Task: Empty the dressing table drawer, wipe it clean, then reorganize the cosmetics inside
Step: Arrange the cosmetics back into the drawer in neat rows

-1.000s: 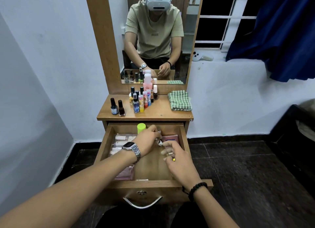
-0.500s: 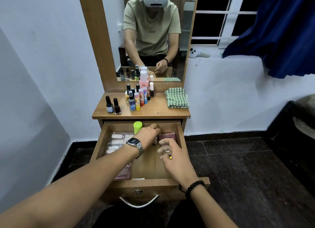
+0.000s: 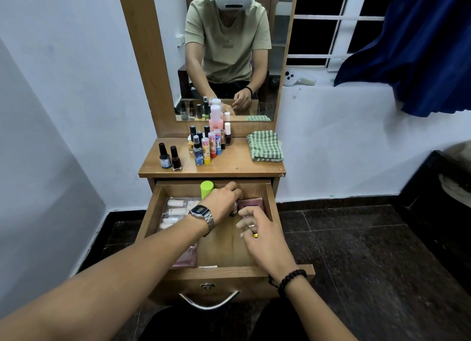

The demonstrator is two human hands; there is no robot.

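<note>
Your left hand (image 3: pixel 224 203) reaches deep into the open drawer (image 3: pixel 270 213), its fingers curled over a small dark bottle (image 3: pixel 234 209) standing near the back, just beside a pink box (image 3: pixel 251 203) in the right rear corner. Your right hand (image 3: pixel 260 234) hovers just in front of that box with its fingers bent and a small yellow item (image 3: pixel 255 236) pinched among them; what that item is cannot be made out. A lime-green capped tube (image 3: pixel 206 189) stands at the back of the drawer, left of your left hand, and a clear pack of pale tubes (image 3: pixel 175 209) lies along the left side, with a pink pouch (image 3: pixel 187 259) nearer the front. On the dressing table top (image 3: pixel 237 166) the nail polish bottles (image 3: pixel 170 157) and a cluster of small cosmetics (image 3: pixel 207 143) stand upright, well apart from the folded green checked cloth (image 3: pixel 264 146) on the right.
</note>
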